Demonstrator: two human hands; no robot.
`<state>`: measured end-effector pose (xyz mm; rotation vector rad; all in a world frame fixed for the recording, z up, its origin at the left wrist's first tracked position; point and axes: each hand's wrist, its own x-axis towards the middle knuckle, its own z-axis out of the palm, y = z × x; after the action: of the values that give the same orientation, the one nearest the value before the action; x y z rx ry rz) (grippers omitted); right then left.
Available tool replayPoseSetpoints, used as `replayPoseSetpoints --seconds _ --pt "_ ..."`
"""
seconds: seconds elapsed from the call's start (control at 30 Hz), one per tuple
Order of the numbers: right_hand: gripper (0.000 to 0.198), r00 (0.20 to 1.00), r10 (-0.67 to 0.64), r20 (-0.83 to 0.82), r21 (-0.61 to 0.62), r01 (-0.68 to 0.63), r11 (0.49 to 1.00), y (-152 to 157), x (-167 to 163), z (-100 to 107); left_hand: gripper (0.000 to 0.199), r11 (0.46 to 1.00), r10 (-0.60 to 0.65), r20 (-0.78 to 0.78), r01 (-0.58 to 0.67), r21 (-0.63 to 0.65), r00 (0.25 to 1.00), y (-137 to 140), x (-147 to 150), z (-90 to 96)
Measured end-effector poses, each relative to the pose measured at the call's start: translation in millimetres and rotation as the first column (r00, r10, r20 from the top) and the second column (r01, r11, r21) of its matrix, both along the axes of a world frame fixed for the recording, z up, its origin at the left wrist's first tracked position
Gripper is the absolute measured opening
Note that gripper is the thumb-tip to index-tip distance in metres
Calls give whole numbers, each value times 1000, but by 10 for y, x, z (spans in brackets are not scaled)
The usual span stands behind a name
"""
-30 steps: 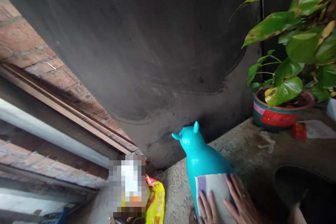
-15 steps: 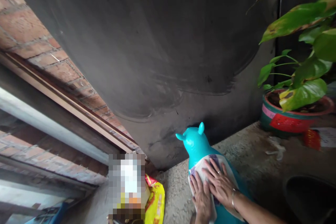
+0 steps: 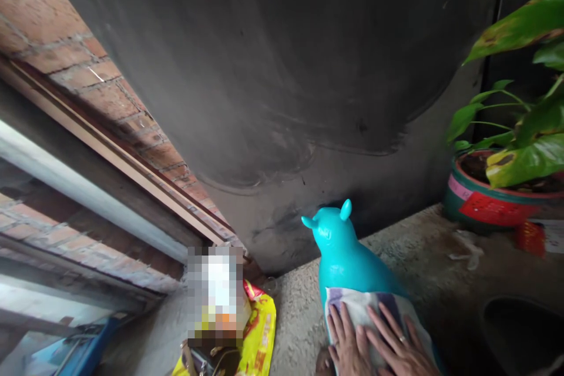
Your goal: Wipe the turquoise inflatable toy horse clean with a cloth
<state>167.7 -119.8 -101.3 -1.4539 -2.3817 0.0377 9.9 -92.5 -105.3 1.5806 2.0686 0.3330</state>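
A turquoise animal-shaped toy, smooth like an inflatable (image 3: 352, 255), stands in front of the dark panel, its eared head pointing away from me. Over its back lies a white and purple cloth (image 3: 359, 299). My left hand (image 3: 348, 343) rests flat on the cloth's left part, fingers stretched out. Beside it my right hand (image 3: 399, 346), with a ring on one finger, also presses flat on the cloth, fingers spread. The rear of the toy is cut off by the frame's lower edge.
A potted plant (image 3: 493, 202) stands at the right, near a dark basin (image 3: 520, 329). To the left lie a yellow bag (image 3: 262, 332) and a brown strapped bag (image 3: 215, 359), beside a pixelated patch. The dark panel (image 3: 286, 70) leans ahead, by a brick wall (image 3: 48, 6).
Both hands and the cloth have slid back along the toy toward me, baring more of its neck and shoulders. The view has shifted slightly.
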Motion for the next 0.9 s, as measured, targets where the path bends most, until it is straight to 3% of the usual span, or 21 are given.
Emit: replayPoseSetpoints --seconds 0.17,0.3,0.37,0.47,0.63,0.77,0.9 --pt "82 991 81 -105 -166 -98 981 706 -298 379 58 993 -14 280 -21 119 960 575 -190 107" --pt "79 976 162 -145 -202 -190 961 1035 -419 558 56 991 13 347 -60 123 938 812 -243 112" --pt "78 973 171 -153 -215 -202 956 966 -375 587 57 991 25 336 -68 117 942 711 -214 108" --pt "79 975 181 -132 -233 -208 950 575 -176 513 58 997 16 213 -32 73 977 305 -119 76" --pt "74 978 199 -68 -127 -207 970 -94 179 266 52 997 70 -18 -69 42 997 -329 78 46" --pt "81 978 174 -114 -321 -202 925 -11 92 323 54 994 108 56 -106 -28 993 -222 72 124" --pt "86 968 173 -184 -432 -238 870 486 -231 585 55 985 118 345 -154 78 931 205 -120 83"
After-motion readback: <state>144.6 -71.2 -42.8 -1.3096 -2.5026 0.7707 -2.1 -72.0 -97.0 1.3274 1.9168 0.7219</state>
